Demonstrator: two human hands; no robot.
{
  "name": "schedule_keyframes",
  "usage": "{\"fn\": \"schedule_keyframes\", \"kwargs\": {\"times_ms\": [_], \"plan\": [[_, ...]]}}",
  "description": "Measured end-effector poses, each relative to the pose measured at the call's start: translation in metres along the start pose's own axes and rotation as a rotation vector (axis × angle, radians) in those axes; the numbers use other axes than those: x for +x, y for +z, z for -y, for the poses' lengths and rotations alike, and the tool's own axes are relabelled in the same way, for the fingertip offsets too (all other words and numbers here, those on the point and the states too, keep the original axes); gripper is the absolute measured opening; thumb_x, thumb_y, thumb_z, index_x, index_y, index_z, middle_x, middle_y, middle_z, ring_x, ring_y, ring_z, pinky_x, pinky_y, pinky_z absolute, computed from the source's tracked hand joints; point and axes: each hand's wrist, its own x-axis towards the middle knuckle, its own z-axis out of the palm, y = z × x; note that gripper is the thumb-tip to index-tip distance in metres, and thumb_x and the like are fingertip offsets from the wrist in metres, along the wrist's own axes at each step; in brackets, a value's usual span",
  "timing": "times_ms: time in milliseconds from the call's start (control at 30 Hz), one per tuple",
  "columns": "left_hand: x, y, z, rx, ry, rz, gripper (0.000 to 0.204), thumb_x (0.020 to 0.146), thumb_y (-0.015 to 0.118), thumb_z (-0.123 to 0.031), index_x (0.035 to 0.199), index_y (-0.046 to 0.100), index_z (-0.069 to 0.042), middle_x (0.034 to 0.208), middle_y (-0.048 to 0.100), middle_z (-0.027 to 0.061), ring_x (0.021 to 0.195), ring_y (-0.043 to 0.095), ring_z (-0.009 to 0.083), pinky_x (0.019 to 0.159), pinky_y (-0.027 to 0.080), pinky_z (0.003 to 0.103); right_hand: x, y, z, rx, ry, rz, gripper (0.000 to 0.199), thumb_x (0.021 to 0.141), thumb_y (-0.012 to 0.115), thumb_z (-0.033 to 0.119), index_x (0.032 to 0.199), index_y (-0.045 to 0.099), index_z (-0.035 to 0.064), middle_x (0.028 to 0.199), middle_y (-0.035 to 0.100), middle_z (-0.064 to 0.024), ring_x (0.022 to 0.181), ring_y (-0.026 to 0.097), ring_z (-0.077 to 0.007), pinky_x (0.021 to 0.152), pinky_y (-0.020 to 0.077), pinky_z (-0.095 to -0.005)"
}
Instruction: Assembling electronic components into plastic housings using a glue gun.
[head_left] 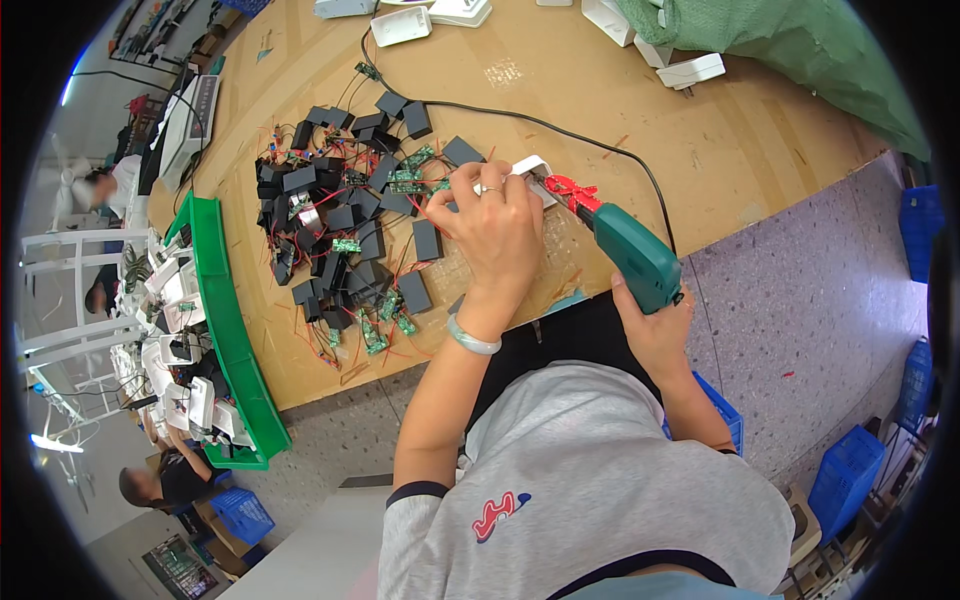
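My left hand [492, 225] is closed, its fingertips pinching a small white plastic housing [531, 164] at the table's near side. My right hand [657, 325] is wrapped round the grip of a green corded pistol-shaped tool [637, 258]. Red wrapping covers the tool's nose, which points at the white housing; whether its tip touches the inside cannot be made out. Left of my left hand lies a heap of black boxes [341, 218] with thin red wires. Small green circuit boards [407, 182] are mixed in, one close to my left fingers.
A green crate [222, 330] full of white housings stands at the left table edge. The black cord [560, 128] crosses the brown tabletop [720, 170]. White housings [402, 27] lie at the far side, beside a green cloth [790, 45]. Another person [165, 485] sits at the left.
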Motion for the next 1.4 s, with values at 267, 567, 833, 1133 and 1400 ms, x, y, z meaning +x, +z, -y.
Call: {"fn": "schedule_keyframes", "kwargs": {"times_ms": [267, 567, 833, 1133, 1400], "plan": [[0.0, 0.0, 0.0, 0.001, -0.003, 0.005, 0.014, 0.077, 0.071, -0.014, 0.087, 0.072, -0.003, 0.104, 0.066, 0.004, 0.11, 0.056, 0.0261, 0.093, 0.032, 0.05, -0.006, -0.008, 0.003, 0.032, 0.036, -0.037, 0.016, 0.09, 0.076, 0.005, 0.104, 0.072, -0.0015, 0.085, 0.071, -0.0025, 0.073, 0.063, -0.0075, 0.066, 0.0497, -0.0246], [-0.001, -0.003, 0.0, 0.013, 0.002, 0.026, 0.013, 0.078, 0.072, -0.014, 0.087, 0.072, -0.004, 0.108, 0.067, 0.0062, 0.113, 0.055, 0.0282, 0.094, 0.032, 0.05, -0.011, -0.02, 0.012, 0.118, 0.155, -0.039, 0.022, 0.088, 0.077, 0.004, 0.108, 0.07, -0.0014, 0.095, 0.073, -0.0059, 0.084, 0.065, -0.0106, 0.077, 0.0525, -0.0272], [-0.011, -0.033, 0.01, -0.186, -0.091, -0.105, 0.028, 0.083, 0.082, -0.017, 0.106, 0.071, -0.005, 0.12, 0.064, 0.0107, 0.118, 0.055, 0.0306, 0.095, 0.042, 0.044, -0.017, -0.028, 0.011, 0.085, 0.116, -0.082, 0.021, 0.088, 0.076, 0.004, 0.108, 0.072, -0.0014, 0.091, 0.073, -0.0037, 0.075, 0.063, -0.0076, 0.066, 0.051, -0.0249], [-0.023, -0.026, 0.024, -0.619, -0.572, 0.042, 0.026, 0.092, 0.078, -0.016, 0.108, 0.07, 0.003, 0.105, 0.07, 0.0151, 0.097, 0.066, 0.0257, 0.086, 0.05, 0.036, -0.02, -0.031, 0.012, 0.071, 0.087, -0.05, 0.024, 0.09, 0.073, 0.0, 0.113, 0.07, -0.0013, 0.094, 0.072, -0.0033, 0.068, 0.061, -0.0054, 0.058, 0.0493, -0.0223], [-0.023, -0.027, 0.02, -0.93, -0.557, -0.062, 0.01, 0.096, 0.071, -0.006, 0.099, 0.075, 0.002, 0.103, 0.069, 0.0112, 0.098, 0.064, 0.0222, 0.088, 0.05, 0.034, -0.027, -0.036, 0.006, 0.11, 0.072, -0.058, 0.024, 0.091, 0.071, -0.002, 0.115, 0.069, -0.002, 0.095, 0.072, -0.0049, 0.067, 0.06, -0.0059, 0.057, 0.0491, -0.023]]}}
